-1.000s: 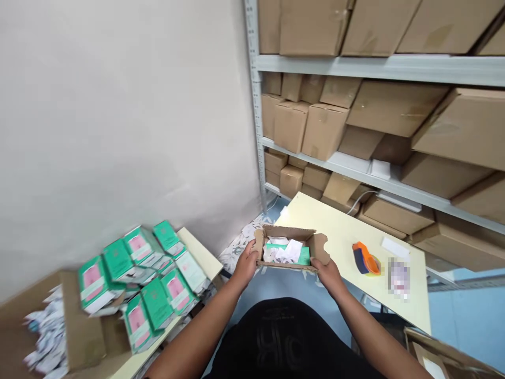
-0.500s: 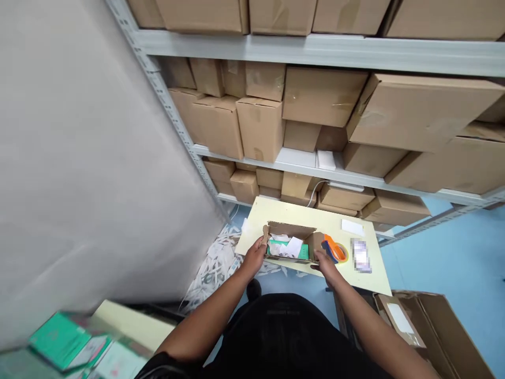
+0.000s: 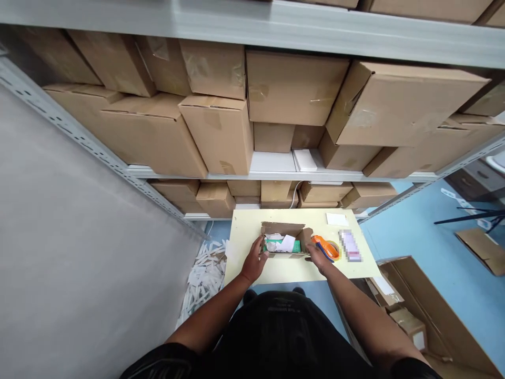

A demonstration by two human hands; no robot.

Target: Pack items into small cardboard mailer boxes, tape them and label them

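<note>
A small open cardboard box [image 3: 284,230] rests on a pale yellow table [image 3: 276,269]. Inside it lie a green packet and white paper slips [image 3: 284,244]. My left hand [image 3: 253,260] grips the box's left end, fingers curled on its wall. My right hand [image 3: 317,258] holds the right end near the front corner. An orange and blue tape dispenser [image 3: 326,247] sits just right of the box, touching my right hand's far side.
Metal shelves [image 3: 276,23] packed with brown cartons rise behind the table. A white card [image 3: 336,219] and a blurred packet [image 3: 350,246] lie on the table's right. Paper strips [image 3: 203,273] litter the blue floor at left. Open cartons [image 3: 410,310] stand at right.
The view has swung right, away from the green boxes on the side table. Both hands have carried the small box over the yellow table and set it down beside the tape dispenser.
</note>
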